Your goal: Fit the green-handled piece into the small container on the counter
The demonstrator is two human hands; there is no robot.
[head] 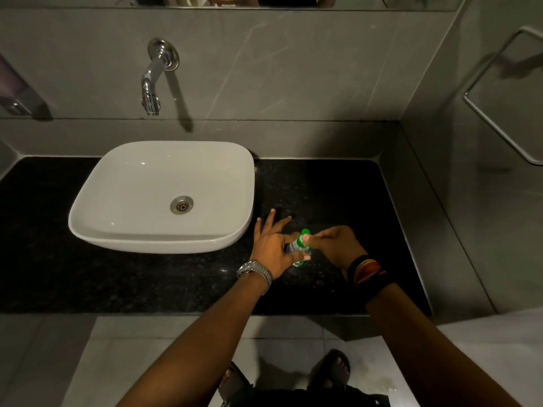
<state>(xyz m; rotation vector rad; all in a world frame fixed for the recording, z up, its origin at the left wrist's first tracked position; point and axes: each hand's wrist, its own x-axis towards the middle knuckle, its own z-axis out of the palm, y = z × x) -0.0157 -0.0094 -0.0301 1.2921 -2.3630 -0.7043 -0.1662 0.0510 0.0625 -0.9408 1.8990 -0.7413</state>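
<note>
The green-handled piece (304,237) points up and away, seated in the small container (293,248) near the black counter's (338,186) front edge. The right hand (335,245) pinches it; the left hand (271,245) grips the container, other fingers splayed.

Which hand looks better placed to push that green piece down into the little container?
The right hand: its fingertips already pinch the green-handled piece over the small container. The left hand steadies the container on the counter.

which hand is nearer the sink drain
Left. The left hand sits just right of the basin, nearer the drain; the right hand is farther right.
</note>
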